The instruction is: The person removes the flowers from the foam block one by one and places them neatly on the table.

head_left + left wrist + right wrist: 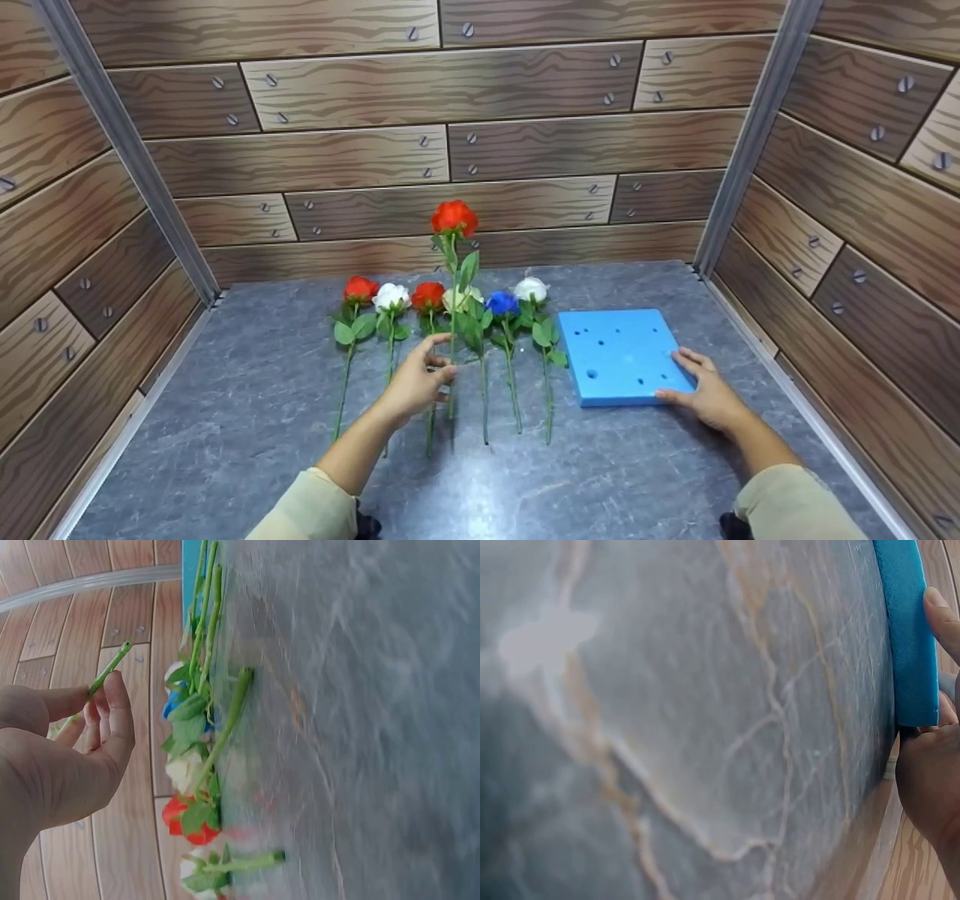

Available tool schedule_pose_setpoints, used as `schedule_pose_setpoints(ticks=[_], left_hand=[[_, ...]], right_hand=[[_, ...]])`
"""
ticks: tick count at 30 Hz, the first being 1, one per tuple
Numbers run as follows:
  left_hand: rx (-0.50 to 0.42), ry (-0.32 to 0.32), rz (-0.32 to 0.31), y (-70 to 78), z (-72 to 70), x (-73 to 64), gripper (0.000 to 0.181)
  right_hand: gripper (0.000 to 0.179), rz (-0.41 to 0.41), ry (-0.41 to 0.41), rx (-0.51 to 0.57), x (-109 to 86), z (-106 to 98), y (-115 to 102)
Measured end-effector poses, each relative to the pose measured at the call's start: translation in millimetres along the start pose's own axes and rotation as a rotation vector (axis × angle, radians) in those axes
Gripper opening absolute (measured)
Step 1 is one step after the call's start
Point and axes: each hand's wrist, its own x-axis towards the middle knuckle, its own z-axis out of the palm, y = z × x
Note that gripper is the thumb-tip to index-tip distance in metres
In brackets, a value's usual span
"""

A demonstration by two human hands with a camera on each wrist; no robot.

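A grey marbled table [262,420] carries everything, closed in at its back and sides by wood-patterned panel walls [525,142]. Toward the right edge lies a square blue foam block [619,352], flat on the surface, its top dotted with small round holes; none of the holes holds a stem. The right hand [705,394] rests on the block's near right corner, fingers nearly straight and spread over the top face, thumb lying along the near side of the foam; the right wrist view shows a fingertip on the block's edge [907,630].

Left of the block, near the middle of the surface, a row of artificial roses [442,330] lies with blooms toward the back edge and stems toward the near edge: red, white, red, cream, blue, white from left to right.

The left hand [416,382] pinches the lower stem of a red rose [454,217] between thumb and curled fingers, holding it upright above the row, bloom well above the others. In the left wrist view the stem's cut end [112,664] pokes out past the fingertips.
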Motion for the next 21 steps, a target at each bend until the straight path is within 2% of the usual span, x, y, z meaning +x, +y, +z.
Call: schedule_pose_setpoints(ticks=[14,21], left_hand=[[-0.03,0.033,-0.057,-7.2,-27.5,-8.0,0.055],[-0.041,0.116,-0.073,-12.8,-47.6,-15.5,0.053]], right_hand=[[0.105,0.007,-0.002,0.012,-1.6,-5,-1],[0.105,0.006,-0.006,0.016,-2.3,-2,-1]])
